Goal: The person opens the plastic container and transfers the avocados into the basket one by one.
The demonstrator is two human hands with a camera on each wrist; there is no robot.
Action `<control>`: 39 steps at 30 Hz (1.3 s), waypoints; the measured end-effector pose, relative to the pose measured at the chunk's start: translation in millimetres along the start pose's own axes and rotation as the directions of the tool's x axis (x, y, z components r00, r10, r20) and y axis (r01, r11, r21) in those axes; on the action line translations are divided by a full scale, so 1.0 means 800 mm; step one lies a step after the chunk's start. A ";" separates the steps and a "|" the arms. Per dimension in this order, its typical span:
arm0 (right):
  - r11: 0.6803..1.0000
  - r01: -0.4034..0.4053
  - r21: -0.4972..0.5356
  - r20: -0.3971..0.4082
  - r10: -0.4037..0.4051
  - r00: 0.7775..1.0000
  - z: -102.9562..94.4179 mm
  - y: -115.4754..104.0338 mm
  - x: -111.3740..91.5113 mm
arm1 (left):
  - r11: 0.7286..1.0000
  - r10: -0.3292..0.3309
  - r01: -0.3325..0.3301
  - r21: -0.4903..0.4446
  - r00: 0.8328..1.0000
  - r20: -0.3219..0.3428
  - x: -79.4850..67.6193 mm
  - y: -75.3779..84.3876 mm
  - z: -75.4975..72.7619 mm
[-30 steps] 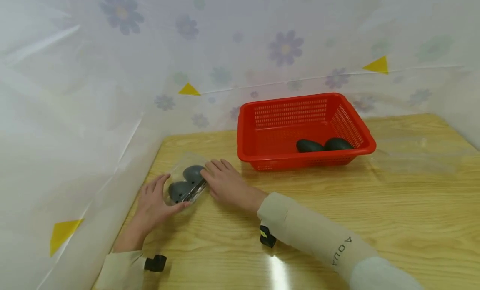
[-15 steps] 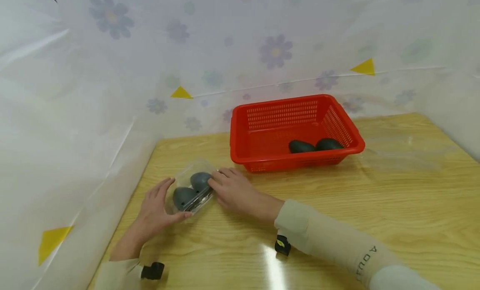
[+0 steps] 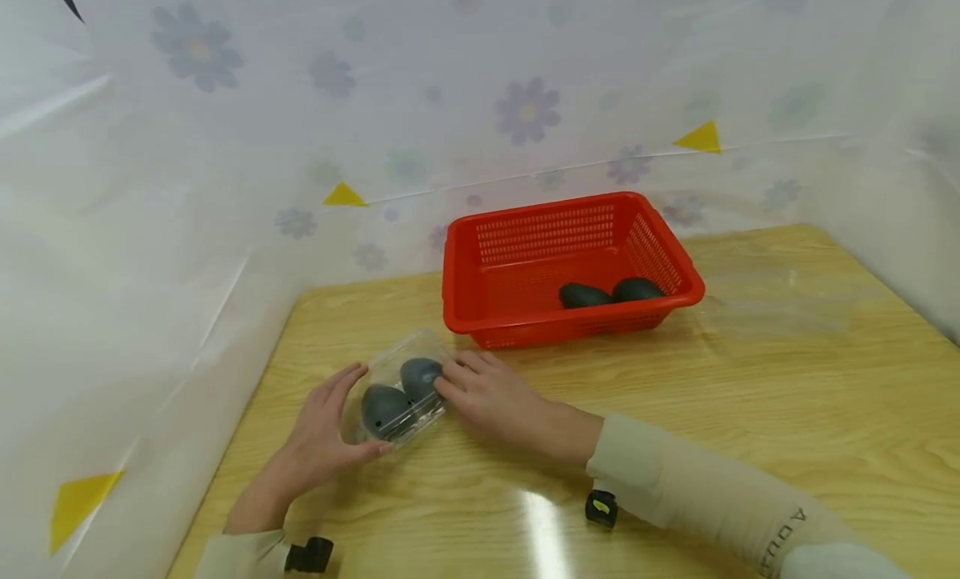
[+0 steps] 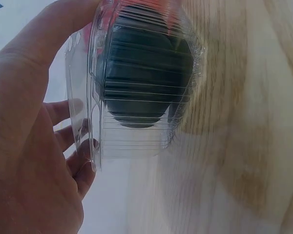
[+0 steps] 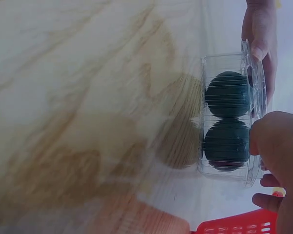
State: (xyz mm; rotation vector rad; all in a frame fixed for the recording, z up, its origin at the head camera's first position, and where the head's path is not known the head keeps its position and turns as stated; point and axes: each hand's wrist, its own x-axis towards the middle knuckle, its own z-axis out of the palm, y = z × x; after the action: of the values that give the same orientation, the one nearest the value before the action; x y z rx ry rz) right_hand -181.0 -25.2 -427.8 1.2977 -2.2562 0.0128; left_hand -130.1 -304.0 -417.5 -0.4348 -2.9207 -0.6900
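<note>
A clear plastic clamshell box (image 3: 393,364) sits on the table in the head view, with two dark green avocados (image 3: 384,408) side by side inside. My left hand (image 3: 318,437) grips its left end, thumb at the near side and fingers at the far side. The left wrist view shows those fingers behind the lid rim of the box (image 4: 134,141). At the opposite end, my right hand (image 3: 498,400) holds the box, fingers over the edge. In the right wrist view the right thumb (image 5: 271,134) presses on the rim, close to one avocado (image 5: 226,145).
A red plastic basket (image 3: 573,318) stands behind and to the right of the box, holding two more avocados (image 3: 583,296). Clear plastic packaging (image 3: 780,304) lies right of the basket. A white flowered sheet (image 3: 420,104) screens the table's back and sides.
Both hands and the box have shifted right and slightly nearer me, relative to the table. The head view has turned a little left-to-right, so the basket appears further left. Both hands keep their hold.
</note>
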 end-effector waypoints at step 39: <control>0.994 0.080 0.069 -0.107 -0.072 0.992 -0.032 0.015 -0.081 | 0.985 0.155 -0.147 -0.085 0.984 0.090 0.008 0.045 0.025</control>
State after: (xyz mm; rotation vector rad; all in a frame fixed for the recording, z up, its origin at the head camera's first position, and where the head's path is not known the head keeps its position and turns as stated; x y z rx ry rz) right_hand -153.7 39.9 -432.0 1.3878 -2.1350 0.1336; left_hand -126.3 -262.8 -418.9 -0.7090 -2.9170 -0.7835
